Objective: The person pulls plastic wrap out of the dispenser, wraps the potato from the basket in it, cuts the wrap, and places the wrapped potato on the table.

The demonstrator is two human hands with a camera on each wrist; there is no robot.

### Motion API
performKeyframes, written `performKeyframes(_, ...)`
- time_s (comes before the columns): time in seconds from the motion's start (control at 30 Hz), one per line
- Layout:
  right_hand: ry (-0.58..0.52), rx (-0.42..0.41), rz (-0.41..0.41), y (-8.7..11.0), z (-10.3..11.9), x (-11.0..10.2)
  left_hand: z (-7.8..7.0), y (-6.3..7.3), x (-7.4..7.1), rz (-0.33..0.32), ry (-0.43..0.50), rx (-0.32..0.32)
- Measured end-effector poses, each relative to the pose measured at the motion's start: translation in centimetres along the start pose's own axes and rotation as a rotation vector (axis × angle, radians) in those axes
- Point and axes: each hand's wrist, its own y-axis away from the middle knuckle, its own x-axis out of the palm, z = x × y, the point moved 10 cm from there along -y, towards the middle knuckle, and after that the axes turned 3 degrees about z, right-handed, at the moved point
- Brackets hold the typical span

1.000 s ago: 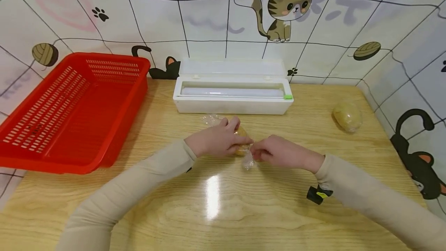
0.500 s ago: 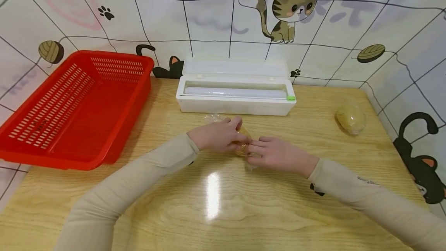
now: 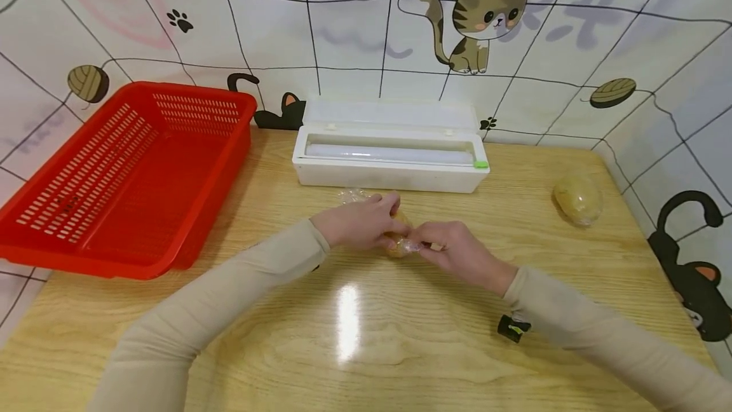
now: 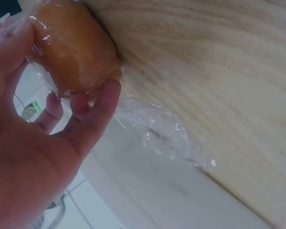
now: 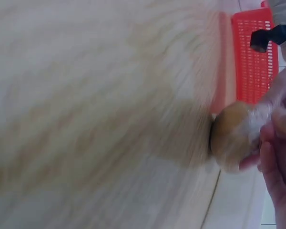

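Observation:
A yellow-brown potato (image 4: 78, 52) in plastic wrap rests on the table, mostly hidden by hands in the head view. My left hand (image 3: 363, 224) grips it from the left, fingers and thumb curled about its sides. From the right, my right hand (image 3: 457, 250) pinches a bunched end of the plastic wrap (image 3: 409, 246) between thumb and fingers, close against the potato. Another loose tail of wrap (image 4: 157, 133) spreads on the table on the far side, as the left wrist view shows.
A white wrap dispenser (image 3: 391, 175) with its lid up stands behind the hands, a film roll inside. On the left is a red slotted basket (image 3: 189, 227). A second wrapped potato (image 3: 579, 199) lies at the right. Cat-patterned walls bound the back and right.
My right hand flattened its fingers over the wrap end, then pinched it again, pulling the twist up from in front of the potato to its side. My left hand keeps its hold.

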Motion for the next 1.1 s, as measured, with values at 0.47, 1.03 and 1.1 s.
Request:
performKeyframes(0.47,-0.133,0.318,-0.107,-2.1,-3.0,0.2,1.7,-1.0,-0.4,-0.065,0.377,0.004)
performKeyframes(1.03,-0.621,0.668,0.140,-2.5,-8.1,2.0,3.1,-1.0,-1.0,-0.164,0.510,0.052)
performKeyframes(1.1,-0.599,0.643,0.123,-2.7,-7.9,1.7,3.2,-1.0,-1.0,-0.166,0.522,0.039)
